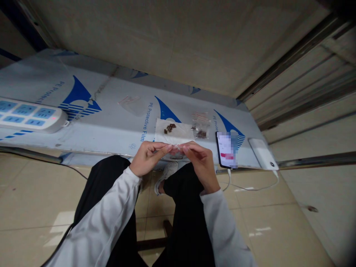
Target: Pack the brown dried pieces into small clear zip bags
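Both hands meet at the front edge of the bench, pinching a small clear plastic bag (pixel 178 152) by its upper edge. My left hand (pixel 148 156) grips the bag's left end between thumb and forefinger. Across from it, my right hand (pixel 199 159) pinches the right end the same way. What the bag holds is too small and blurred to tell. Just beyond the fingers lies a white paper sheet (pixel 160 135) with several small brown pieces (pixel 170 128) on it. At its right side is a clear bag with brown pieces inside (pixel 201 132).
A phone (pixel 226 150) on a cable and a white power bank (pixel 261 154) lie at the right. A crumpled clear plastic bag (pixel 129 104) rests farther back. At the left is a power strip (pixel 33 116). Blue-printed protective film covers the bench (pixel 111 122).
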### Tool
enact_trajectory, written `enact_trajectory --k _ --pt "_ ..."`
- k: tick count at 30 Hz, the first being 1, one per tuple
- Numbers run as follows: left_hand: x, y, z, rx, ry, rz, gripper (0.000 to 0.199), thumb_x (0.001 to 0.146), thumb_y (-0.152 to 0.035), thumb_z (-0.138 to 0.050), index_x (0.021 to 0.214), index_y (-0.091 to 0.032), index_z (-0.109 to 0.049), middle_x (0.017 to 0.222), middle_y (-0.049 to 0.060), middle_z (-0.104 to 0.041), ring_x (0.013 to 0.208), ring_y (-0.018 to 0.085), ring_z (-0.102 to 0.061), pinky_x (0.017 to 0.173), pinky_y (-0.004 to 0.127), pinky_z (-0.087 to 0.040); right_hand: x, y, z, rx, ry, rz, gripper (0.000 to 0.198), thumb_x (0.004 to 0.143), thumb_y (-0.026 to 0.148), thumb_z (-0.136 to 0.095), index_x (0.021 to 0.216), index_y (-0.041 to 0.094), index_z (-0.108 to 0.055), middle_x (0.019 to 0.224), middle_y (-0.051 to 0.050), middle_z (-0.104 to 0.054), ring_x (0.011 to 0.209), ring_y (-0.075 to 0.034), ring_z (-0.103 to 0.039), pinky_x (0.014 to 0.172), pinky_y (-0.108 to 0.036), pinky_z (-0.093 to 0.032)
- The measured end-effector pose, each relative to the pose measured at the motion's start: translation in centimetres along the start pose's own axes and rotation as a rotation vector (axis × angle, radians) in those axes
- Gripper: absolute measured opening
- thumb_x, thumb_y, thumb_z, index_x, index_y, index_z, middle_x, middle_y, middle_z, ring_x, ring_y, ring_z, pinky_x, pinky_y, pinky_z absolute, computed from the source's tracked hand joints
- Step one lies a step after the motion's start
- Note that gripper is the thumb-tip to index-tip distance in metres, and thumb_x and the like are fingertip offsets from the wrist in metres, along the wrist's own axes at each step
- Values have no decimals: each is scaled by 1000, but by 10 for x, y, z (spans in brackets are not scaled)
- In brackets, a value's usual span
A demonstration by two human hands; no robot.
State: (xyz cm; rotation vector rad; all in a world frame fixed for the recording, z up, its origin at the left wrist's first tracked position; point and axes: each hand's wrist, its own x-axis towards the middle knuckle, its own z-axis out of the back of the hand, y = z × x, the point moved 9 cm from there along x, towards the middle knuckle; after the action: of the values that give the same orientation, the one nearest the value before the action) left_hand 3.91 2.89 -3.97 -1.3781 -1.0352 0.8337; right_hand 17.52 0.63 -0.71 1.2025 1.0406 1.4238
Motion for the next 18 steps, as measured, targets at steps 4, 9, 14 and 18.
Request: enact_trajectory --k 4,9,14,18 --pt "1 0 8 83 -136 -4 35 83 -43 -57 72 -16 -74 85 8 -76 83 21 -69 80 30 -50 19 2 28 -98 -36 -52 22 78 36 -65 91 20 -72 72 -2 -69 62 -15 -62 61 -29 -52" --pt "-3 2 45 14 -476 16 45 86 -48 -48 70 -13 -72 71 7 -74 59 14 -61 68 27 -48 73 -32 115 -393 -390 -138 51 71 46 -65 111 15 -57 79 -6 -69 54 -17 -62 56 -33 -52" --pt "-10 11 71 -141 -672 10 39 84 -46 -50 69 -14 -66 60 1 -63 44 7 -46 47 21 -38 110 -11 137 -1048 -596 7 56 75 37 -62 118 2 -52 117 -26 -56 113 -35 -52 96 -52 -38" --pt "-14 21 83 -219 -796 -9 22 79 -39 -60 81 -18 -56 54 -7 -48 43 6 -38 42 17 -30 140 12 35 -1084 -319 291 40 84 28 -52 118 7 -54 118 -20 -57 114 -29 -50 99 -44 -37"
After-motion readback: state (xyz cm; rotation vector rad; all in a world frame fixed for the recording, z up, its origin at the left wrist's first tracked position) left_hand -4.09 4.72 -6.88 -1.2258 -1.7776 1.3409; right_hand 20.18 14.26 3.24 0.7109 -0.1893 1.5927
